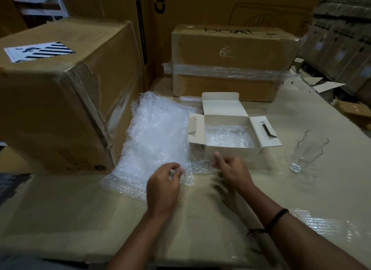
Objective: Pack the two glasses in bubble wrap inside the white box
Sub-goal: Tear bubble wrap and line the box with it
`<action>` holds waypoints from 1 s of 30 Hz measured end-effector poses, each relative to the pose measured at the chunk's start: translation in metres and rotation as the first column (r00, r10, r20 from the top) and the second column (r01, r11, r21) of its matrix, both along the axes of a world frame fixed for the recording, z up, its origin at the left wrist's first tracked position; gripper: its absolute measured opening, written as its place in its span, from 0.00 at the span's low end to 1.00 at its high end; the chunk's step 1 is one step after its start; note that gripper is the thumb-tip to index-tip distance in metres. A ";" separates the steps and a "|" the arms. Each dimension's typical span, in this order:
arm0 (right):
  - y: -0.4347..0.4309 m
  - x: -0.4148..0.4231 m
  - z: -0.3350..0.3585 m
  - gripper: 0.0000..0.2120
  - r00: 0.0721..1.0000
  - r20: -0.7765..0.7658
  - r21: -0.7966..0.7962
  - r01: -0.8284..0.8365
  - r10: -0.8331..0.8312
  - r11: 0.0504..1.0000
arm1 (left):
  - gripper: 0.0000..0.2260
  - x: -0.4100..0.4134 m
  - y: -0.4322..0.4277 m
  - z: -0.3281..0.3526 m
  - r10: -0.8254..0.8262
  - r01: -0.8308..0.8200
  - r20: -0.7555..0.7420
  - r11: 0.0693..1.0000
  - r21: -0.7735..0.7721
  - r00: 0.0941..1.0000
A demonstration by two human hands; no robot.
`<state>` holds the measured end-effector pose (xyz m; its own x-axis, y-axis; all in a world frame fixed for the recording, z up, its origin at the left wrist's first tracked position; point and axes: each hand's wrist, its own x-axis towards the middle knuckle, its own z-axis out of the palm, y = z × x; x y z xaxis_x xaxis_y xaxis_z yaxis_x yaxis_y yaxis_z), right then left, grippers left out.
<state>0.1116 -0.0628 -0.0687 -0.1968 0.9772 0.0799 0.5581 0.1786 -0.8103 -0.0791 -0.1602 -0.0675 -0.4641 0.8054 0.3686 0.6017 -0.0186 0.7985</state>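
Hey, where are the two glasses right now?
In the head view, the glasses stand unwrapped on the right side of the table, just right of the open white box and farther out than the right hand.

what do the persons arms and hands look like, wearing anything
Both arms are bare as far as they show, with no sleeves in view, and there are no gloves. The left hand shows no ring or band. Behind the right hand sits a black wristband, with a thinner dark cord beside it.
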 end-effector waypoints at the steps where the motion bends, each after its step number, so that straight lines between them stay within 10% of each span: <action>1: 0.000 -0.008 0.015 0.30 0.997 -0.068 -0.094 0.017 -0.024 0.995 | 0.03 0.007 -0.007 -0.006 -0.049 0.049 -0.001 0.999 -0.005 0.999; 5: 0.004 -0.035 0.053 0.20 0.978 -0.116 -0.432 -0.208 0.175 0.878 | 0.07 0.025 -0.019 -0.013 -0.320 0.319 -0.024 0.947 -0.031 0.947; 13: 0.024 0.024 0.069 0.13 0.903 0.087 -0.488 -0.329 0.420 0.808 | 0.12 0.005 -0.002 -0.007 -0.272 0.340 -0.336 0.926 0.164 0.902; 19: 0.044 0.073 0.078 0.10 0.680 0.485 -0.538 -0.263 0.549 0.801 | 0.16 0.059 0.011 -0.028 -0.509 0.502 -0.610 0.841 -0.202 0.608; 26: 0.045 0.087 0.068 0.15 0.378 0.861 -0.274 -0.220 0.341 0.936 | 0.16 0.093 0.018 -0.038 -0.576 0.391 -0.574 0.817 -0.423 0.582; 30: 0.009 0.095 0.046 0.11 0.709 0.702 0.149 -0.236 0.065 0.960 | 0.18 0.104 0.023 -0.036 -0.530 0.358 -0.520 0.844 -0.400 0.670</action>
